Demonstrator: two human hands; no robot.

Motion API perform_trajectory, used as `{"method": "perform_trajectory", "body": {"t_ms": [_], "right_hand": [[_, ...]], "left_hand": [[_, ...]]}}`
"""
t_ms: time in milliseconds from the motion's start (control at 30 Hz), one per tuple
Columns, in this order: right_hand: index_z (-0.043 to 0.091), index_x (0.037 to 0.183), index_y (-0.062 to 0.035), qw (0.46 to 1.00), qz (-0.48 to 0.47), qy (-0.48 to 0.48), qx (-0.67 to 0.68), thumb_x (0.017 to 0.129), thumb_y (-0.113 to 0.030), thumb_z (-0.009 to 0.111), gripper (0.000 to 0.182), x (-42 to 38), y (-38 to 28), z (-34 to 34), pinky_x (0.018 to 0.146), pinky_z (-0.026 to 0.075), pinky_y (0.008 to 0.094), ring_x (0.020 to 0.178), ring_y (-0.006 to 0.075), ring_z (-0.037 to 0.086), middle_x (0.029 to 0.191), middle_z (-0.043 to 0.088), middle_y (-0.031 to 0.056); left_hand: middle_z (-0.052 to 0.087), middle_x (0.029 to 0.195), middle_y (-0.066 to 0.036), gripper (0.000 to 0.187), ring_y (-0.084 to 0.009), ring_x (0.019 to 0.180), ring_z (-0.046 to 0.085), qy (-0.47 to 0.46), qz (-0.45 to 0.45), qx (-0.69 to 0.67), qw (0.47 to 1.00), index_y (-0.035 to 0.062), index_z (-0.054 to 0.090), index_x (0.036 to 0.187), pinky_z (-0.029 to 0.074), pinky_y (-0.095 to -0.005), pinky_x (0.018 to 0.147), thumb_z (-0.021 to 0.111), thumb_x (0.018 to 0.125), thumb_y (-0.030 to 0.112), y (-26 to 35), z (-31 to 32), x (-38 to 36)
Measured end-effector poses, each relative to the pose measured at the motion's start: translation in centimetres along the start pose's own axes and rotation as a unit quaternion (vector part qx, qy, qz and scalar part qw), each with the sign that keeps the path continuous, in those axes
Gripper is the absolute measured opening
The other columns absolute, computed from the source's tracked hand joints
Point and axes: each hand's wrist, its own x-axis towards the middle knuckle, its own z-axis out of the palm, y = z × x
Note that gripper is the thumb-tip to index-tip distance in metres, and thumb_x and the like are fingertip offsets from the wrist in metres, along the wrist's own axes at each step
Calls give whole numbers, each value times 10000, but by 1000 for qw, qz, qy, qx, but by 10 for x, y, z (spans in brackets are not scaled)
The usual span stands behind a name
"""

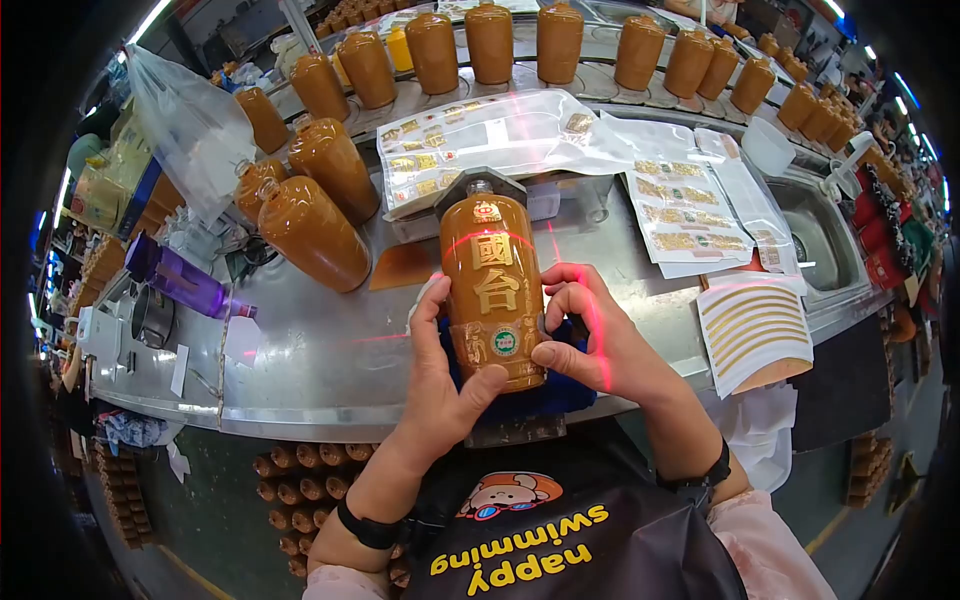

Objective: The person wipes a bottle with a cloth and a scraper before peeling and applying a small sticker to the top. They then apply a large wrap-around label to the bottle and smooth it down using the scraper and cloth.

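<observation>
A brown glazed bottle with gold characters and a green round emblem lies in a dark holder, neck pointing away from me. My left hand lies along its left side, thumb near the base and something white at the fingertips. On the right side, my right hand has thumb and curled fingers against the lower label band. Red laser lines cross the bottle and my right hand. Blue cloth shows beneath the bottle. Beyond it lie sheets of gold stickers.
Brown bottles stand at the left; more line a curved conveyor behind. Sticker sheets and gold strips lie right, before a sink. A purple bottle lies left.
</observation>
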Motion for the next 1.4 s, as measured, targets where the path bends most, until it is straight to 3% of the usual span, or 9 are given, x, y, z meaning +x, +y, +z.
{"method": "perform_trajectory", "body": {"t_ms": [67,267,467,567,1267,1400], "right_hand": [[524,958,-66,1000,-2,1,-3,831,-291,780,364,0,0,0,1002,412,400,1169,327,503,1263,445,181],[524,954,-60,1000,-11,6,-19,828,-287,782,366,0,-1,1,1000,413,403,1173,324,503,1260,448,184],[526,955,-59,1000,-8,8,-11,833,-291,777,363,0,0,2,994,416,399,1175,322,503,1261,448,187],[527,953,-58,1000,-1,9,-7,833,-288,776,360,0,-1,2,988,419,394,1168,318,507,1258,449,187],[519,933,-61,1000,0,16,-17,835,-270,776,345,0,-4,2,986,427,404,1172,331,516,1257,452,194],[520,932,-61,1000,-4,18,-19,833,-265,778,344,0,-3,2,965,434,391,1147,317,523,1250,454,187]], "left_hand": [[290,1479,-184,897,-305,1387,296,8,-13,-89,996,2,195,1490,217,-416,1162,733,854,337,-6,-1,0],[285,1493,-176,865,-284,1418,257,-6,6,-7,1000,3,202,1495,183,-397,1176,694,887,372,-1,-2,-1],[259,1520,-175,760,-270,1427,250,-4,8,-67,998,7,202,1498,172,-396,1181,632,932,275,-4,-3,0],[260,1520,-172,727,-269,1427,251,-5,21,-19,1000,10,206,1498,171,-395,1182,610,943,248,-5,-3,-1],[285,1512,-184,751,-291,1399,296,14,37,-52,998,-5,223,1488,205,-403,1167,599,959,373,-5,1,-2],[386,1440,-205,708,-347,1351,350,52,153,141,977,2,323,1437,243,-461,1145,607,944,423,-7,2,-11]]}}
